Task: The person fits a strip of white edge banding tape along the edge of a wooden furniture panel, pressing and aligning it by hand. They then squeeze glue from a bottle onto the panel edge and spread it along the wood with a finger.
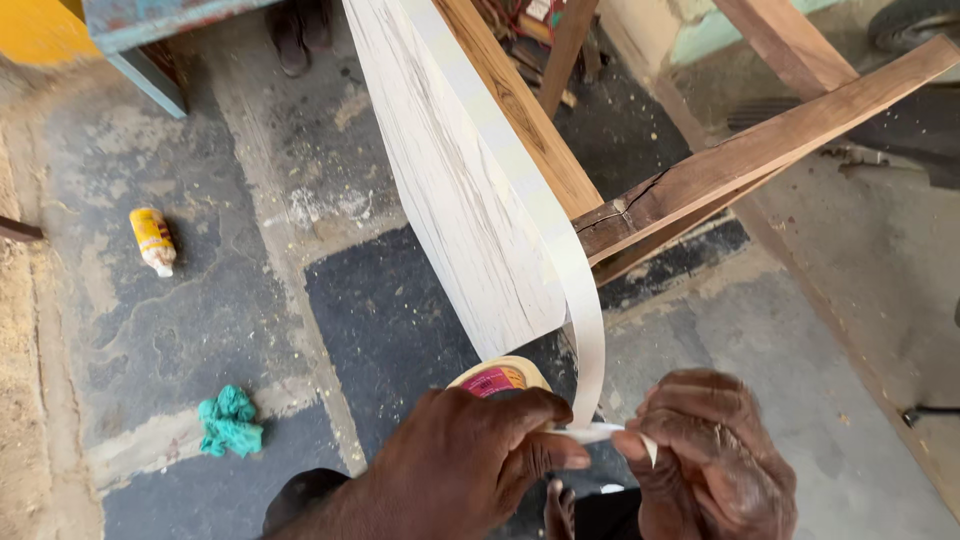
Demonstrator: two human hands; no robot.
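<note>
Biggest thing I see is the concrete floor (230, 300), patched grey and dark, dusted w/ sawdust. Next, the pale wood-grain panel (450, 190) standing on edge, running from top centre down toward the hands; its top end is cut off by the frame. Behind it, brown timber rails (770, 145) cross to the upper right, one cracked near the joint; what they belong to I can't make out, since most of it is out of frame. A blue bench corner (150, 30) is clipped at top left, and someone's dark shoes (300, 30) are partly visible by the top edge.

The white edge-banding strip (545, 215) lies along the panel's edge, then hangs free past the panel's rounded corner down to the hands.

Left hand (470, 460): comes in from the bottom, back of hand up, fingers curled, thumb & forefinger pinched on the strip's lower end. It hides most of a tape roll (500, 375); only the roll's upper rim shows, so I can't tell if it's held or just sits behind the hand.

Right hand (710, 455): fingers bunched, tips closed on the same strip end, just beside the left; the two nearly touch.

Small stuff: green rag (230, 420) on the floor at left, yellow glue bottle (153, 240) lying further up, well apart from the hands.
</note>
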